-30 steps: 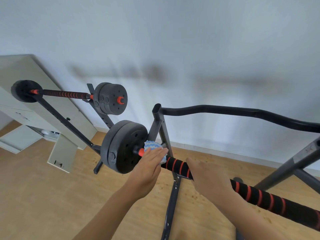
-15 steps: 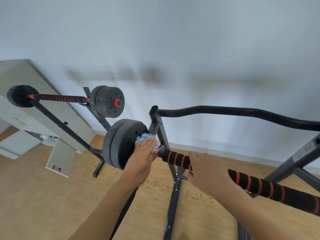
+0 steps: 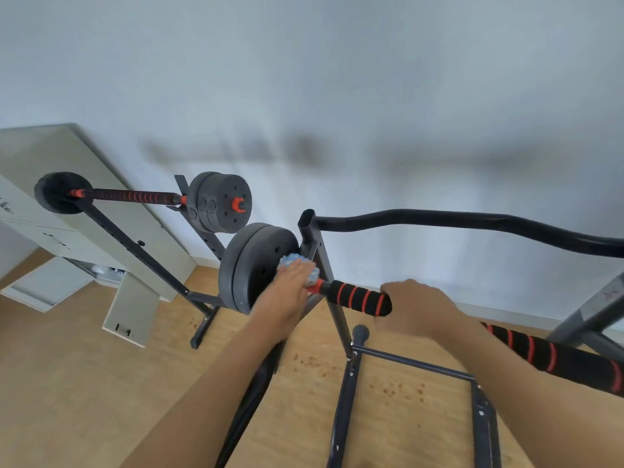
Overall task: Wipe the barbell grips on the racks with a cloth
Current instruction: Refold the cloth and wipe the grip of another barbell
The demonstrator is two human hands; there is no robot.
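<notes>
A barbell with a black foam grip striped in orange (image 3: 359, 297) lies across the near dark rack (image 3: 315, 244). My left hand (image 3: 287, 293) presses a blue and white cloth (image 3: 297, 265) onto the bar's end, between the grip and the black weight plates (image 3: 251, 266). My right hand (image 3: 417, 309) is wrapped around the grip further right; the grip continues past it toward the lower right (image 3: 553, 358). A second barbell with the same striped grip (image 3: 135, 196) rests on another rack at the back left.
The second rack's dark post (image 3: 135, 246) slants down to the wooden floor (image 3: 84, 383). A curved black bar (image 3: 472, 222) tops the near rack. A pale metal cabinet (image 3: 50, 204) with open doors stands at the left against the white wall. The near rack's base frame (image 3: 415, 364) lies below my arms.
My left hand has slid the cloth left along the bar, from the grip's end up against the weight plates. My right hand keeps its hold on the grip. The view has shifted slightly.
</notes>
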